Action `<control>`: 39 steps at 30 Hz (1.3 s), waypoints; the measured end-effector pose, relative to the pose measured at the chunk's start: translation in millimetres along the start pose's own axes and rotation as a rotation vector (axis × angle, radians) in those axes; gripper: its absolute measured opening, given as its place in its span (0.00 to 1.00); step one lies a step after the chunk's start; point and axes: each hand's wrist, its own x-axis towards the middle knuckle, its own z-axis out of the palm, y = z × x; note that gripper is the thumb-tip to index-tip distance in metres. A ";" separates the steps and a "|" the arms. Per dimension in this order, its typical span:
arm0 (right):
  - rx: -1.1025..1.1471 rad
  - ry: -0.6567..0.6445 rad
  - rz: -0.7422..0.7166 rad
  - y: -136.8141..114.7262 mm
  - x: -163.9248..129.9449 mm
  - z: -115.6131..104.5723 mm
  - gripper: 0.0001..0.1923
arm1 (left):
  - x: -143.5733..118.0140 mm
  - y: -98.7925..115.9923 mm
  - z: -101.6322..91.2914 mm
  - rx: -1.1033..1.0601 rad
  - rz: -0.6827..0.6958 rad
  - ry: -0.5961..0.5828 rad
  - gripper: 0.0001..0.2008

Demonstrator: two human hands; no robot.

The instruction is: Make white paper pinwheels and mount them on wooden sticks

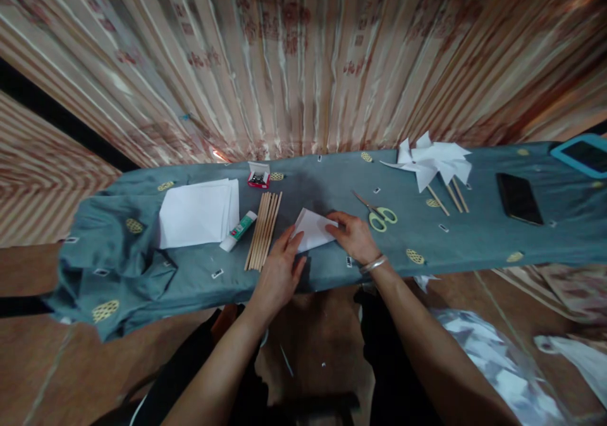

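A white sheet of paper (315,229), folded into a triangle, lies on the cloth-covered table between my hands. My left hand (281,268) grips its left edge with the fingertips, the thumb below. At the opposite corner, my right hand (355,236) has thumb and fingers closed on the paper; a bracelet (374,263) circles that wrist. Just left of my left hand lies a row of thin wooden sticks (262,230). Green-handled scissors (378,213) rest beyond my right hand, blades partly apart.
Farther left are a glue stick (239,231), a stack of white paper (195,214) and an opened small red box (258,177). White paper pinwheels (434,160) on sticks, a black phone (519,198) and a blue-framed device (583,155) occupy the right. A bag of paper scraps (497,356) sits below.
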 end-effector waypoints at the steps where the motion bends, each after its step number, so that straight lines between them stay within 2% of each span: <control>1: -0.029 0.014 0.000 -1.7 0.0 1.0 0.12 | -0.5 1.4 -0.5 0.037 0.019 0.004 0.21; 6: -0.099 0.037 0.024 -8.7 1.1 5.5 0.15 | -3.9 13.1 3.2 0.098 0.097 -0.050 0.21; 14: -0.076 0.070 0.022 -5.1 3.2 11.5 0.14 | -9.6 26.9 14.6 0.139 0.106 -0.176 0.23; 21: -0.079 0.060 0.026 -8.6 6.5 13.0 0.14 | -9.2 28.5 12.9 0.155 0.115 -0.189 0.24; 39: -0.154 0.124 0.057 -11.4 5.1 18.5 0.14 | -15.7 30.0 23.0 0.202 0.103 -0.215 0.30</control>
